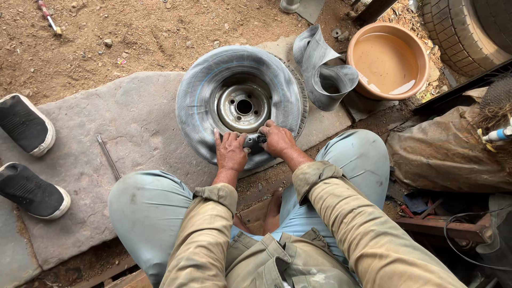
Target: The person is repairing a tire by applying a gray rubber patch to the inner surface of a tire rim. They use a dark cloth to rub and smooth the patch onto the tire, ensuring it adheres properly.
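Note:
A small grey tyre [202,101] on a metal wheel rim [243,106] lies flat on a stone slab [133,128] in front of my knees. My left hand [230,152] rests palm down on the tyre's near sidewall, fingers spread toward the rim. My right hand [277,140] sits beside it, curled around a small dark object [254,141] at the tyre's near edge. What that object is I cannot tell.
A folded strip of grey rubber [322,72] stands right of the tyre, beside a brown basin of muddy water [388,61]. A thin metal rod [108,157] lies on the slab. Another person's two shoes [24,154] are at left. A large tyre [464,32] sits top right.

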